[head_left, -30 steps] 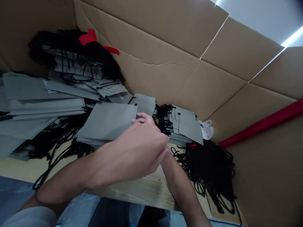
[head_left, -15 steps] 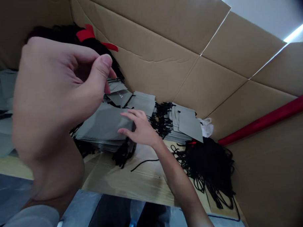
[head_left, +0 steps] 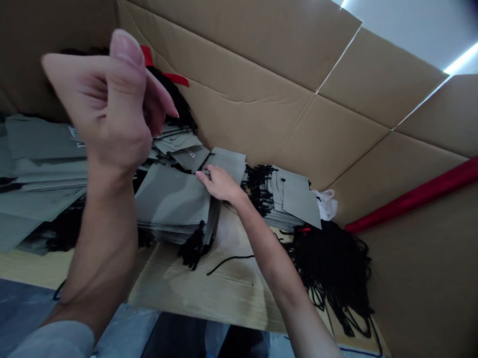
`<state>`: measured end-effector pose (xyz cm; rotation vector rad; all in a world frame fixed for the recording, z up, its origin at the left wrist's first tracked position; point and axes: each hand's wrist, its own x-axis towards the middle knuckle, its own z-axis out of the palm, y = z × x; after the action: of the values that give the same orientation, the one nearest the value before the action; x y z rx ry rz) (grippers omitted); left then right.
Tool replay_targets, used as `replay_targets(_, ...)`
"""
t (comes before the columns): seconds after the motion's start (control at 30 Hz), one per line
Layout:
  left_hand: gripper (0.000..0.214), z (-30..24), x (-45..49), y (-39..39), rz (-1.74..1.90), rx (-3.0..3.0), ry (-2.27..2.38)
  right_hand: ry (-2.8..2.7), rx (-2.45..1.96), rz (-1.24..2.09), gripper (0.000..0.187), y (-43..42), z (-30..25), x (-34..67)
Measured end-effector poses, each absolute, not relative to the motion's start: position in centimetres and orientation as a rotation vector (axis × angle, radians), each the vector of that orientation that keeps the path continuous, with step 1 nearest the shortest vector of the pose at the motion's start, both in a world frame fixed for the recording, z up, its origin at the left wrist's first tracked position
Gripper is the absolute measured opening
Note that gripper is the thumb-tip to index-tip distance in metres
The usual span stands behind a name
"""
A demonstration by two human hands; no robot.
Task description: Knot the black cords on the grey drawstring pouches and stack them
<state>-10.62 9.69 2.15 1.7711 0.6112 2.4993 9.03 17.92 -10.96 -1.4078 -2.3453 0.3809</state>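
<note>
Nearest my camera, the left hand (head_left: 116,99) is raised well above the table (head_left: 204,300), thumb pressed to curled fingers; I cannot tell whether it pinches anything. A gray sleeve (head_left: 52,350) covers that arm's lower end.

On the table, near its front edge, I note a loose cord (head_left: 228,259) and, to the right, a tangled bundle of black cords (head_left: 330,270). The middle stack of gray bags (head_left: 172,197) lies flat, a tuft of cord ends (head_left: 192,248) at its front right corner. My right hand (head_left: 219,182) is at its far right corner, thumb over the top bag; its fingers are partly hidden, so I cannot tell if they grip.

Left: a loose pile of gray bags (head_left: 45,139). Right: another bag stack (head_left: 300,195), beside white plastic (head_left: 326,203). Beyond stands a cardboard wall (head_left: 239,69).
</note>
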Motion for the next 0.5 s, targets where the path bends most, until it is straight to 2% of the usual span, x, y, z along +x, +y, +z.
replay_targets(0.13,0.080,1.5,-10.9,14.4,2.504,1.848,0.431,-2.366,-1.428,0.404,0.048,18.0,-11.6,10.0)
replay_targets(0.27,0.079,0.7,-10.6,16.0,2.466,1.811,0.613,-2.364,-1.426,0.423,0.046,17.7,-11.7,11.1)
replay_targets(0.43,0.067,0.9,-10.2,15.1,2.451,1.879,0.573,-2.347,-1.394,0.470,0.048,16.2,-12.0,11.6)
replay_targets(0.5,0.069,1.1,-10.3,14.9,2.439,1.859,0.583,-2.331,-1.382,0.493,0.047,15.4,-12.0,11.6)
